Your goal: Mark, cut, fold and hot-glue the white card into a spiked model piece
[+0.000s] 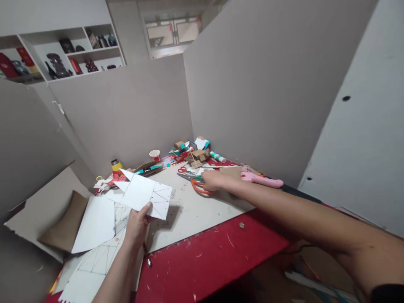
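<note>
My left hand pinches a white card piece between thumb and fingers. Pencil-like lines form triangles on its right part, and pointed flaps stick out on the left. My right hand reaches across the board to a pair of scissors with orange and green handles. Its fingers close at the handles, partly hidden, while the dark blades point left. Just behind lies a smaller red-handled pair of scissors. A pink glue gun rests beyond my right forearm.
The white board lies on a red tabletop. Cardboard scraps, a paper cup and a yellow bottle stand along the back. Lined white sheets and brown cardboard lie left. Grey partitions enclose the desk.
</note>
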Demonstrator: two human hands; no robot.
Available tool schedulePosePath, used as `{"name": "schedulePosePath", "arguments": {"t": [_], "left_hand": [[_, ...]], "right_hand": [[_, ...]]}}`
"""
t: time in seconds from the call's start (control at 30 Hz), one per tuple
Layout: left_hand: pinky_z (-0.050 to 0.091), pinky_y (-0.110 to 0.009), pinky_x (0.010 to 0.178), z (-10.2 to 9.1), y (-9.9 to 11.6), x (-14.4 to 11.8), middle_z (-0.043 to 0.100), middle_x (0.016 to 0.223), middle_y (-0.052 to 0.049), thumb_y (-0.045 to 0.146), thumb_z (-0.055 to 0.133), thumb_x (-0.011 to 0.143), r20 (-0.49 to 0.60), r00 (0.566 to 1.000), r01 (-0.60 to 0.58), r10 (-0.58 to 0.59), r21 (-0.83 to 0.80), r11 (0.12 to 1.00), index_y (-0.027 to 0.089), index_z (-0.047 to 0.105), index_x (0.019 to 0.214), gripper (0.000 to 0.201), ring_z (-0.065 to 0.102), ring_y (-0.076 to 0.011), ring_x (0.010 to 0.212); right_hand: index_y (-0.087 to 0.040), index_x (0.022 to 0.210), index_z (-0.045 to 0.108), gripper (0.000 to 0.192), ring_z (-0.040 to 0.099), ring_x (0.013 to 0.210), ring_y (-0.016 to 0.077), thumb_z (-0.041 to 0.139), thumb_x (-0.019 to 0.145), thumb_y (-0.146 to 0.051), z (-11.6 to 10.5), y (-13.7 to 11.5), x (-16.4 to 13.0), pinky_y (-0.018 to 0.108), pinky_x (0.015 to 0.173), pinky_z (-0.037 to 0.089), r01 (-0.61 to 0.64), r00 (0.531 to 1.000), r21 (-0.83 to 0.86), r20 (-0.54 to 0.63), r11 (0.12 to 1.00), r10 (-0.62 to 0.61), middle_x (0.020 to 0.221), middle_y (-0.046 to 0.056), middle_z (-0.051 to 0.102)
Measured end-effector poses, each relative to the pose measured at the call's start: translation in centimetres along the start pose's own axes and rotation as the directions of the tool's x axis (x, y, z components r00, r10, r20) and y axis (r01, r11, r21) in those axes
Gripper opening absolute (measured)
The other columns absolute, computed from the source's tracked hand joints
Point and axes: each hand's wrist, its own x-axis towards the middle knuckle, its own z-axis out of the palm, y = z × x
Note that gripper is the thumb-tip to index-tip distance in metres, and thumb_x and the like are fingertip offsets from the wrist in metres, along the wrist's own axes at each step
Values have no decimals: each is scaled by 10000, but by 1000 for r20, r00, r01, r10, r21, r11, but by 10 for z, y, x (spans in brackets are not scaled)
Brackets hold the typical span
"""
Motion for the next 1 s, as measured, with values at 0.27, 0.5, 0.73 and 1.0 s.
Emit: {"name": "schedulePosePath", "arguments": {"t": [0.27,0.5,0.73,1.0], "left_hand": [[545,-444,827,1,-1,-2,604,1224,-89,333,609,912,43,999,8,-5,-58,998,175,573,1218,346,631,-239,1007],[550,-403,786,7,-2,-9,668,1105,-73,306,640,888,118,993,24,-14,-87,996,153,619,1131,288,662,-215,918],[525,-276,663,13,-7,-15,763,815,-77,289,788,705,181,981,90,-73,-89,992,116,731,905,270,694,-220,719],[541,-285,594,18,-9,-21,742,753,-112,373,825,686,375,892,259,-251,30,965,120,717,790,295,717,-228,664]], "right_hand": [[-125,1107,569,309,668,771,195,559,932,-378,-6,-41,-45,342,671,561,-16,998,546,64,838,-23,984,102,682],[-226,812,383,494,593,504,131,694,699,-593,34,-91,-69,273,492,502,74,985,899,3,432,-174,633,-68,535],[-217,798,427,459,580,521,116,814,656,-419,51,-85,-80,263,531,491,86,992,959,-57,269,-115,638,-85,506],[-219,826,445,452,571,544,103,819,645,-398,41,-80,-71,272,551,500,190,976,970,-204,153,82,734,-78,496]]}}
